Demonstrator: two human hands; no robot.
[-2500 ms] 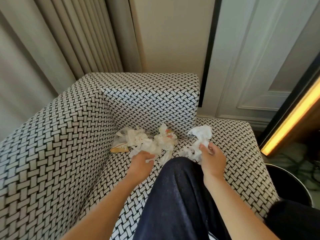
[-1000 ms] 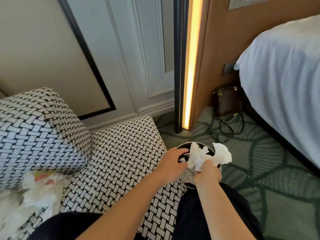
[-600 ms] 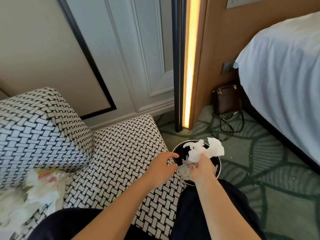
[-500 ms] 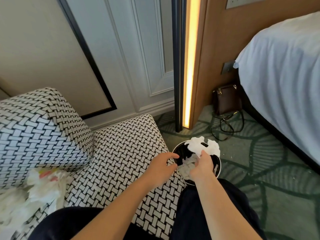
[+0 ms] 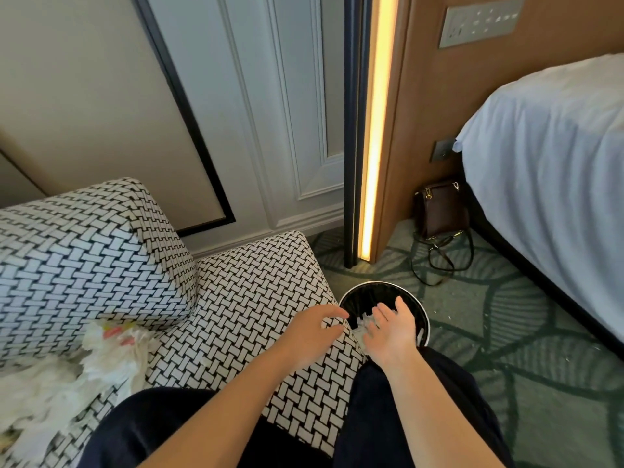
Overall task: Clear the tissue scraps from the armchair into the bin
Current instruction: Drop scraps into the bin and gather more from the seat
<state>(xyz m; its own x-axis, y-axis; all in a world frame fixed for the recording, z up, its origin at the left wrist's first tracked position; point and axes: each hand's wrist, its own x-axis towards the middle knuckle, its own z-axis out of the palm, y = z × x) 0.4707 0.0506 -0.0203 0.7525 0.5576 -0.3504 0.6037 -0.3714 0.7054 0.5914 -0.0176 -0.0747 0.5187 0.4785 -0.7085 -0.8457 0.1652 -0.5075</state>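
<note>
A round black bin [image 5: 368, 290] stands on the carpet at the armchair's right corner, with white tissue [image 5: 364, 323] lying inside it. My right hand [image 5: 391, 329] hovers over the bin, palm up, fingers spread and empty. My left hand [image 5: 312, 331] floats above the seat corner beside the bin rim, fingers relaxed and holding nothing. A heap of white tissue scraps [image 5: 77, 369], some with pink and yellow marks, lies on the armchair [image 5: 250, 282] seat at the lower left, against the backrest.
My dark-trousered knee [image 5: 189, 430] rests on the seat. A brown handbag [image 5: 439, 211] with a loose strap sits on the green carpet by the lit wall strip. A bed [image 5: 547, 163] with white sheets fills the right side.
I turned from the armchair to the bin with tissue in both hands. The wad in my right hand dropped into the bin, and both hands are now empty and spread.
</note>
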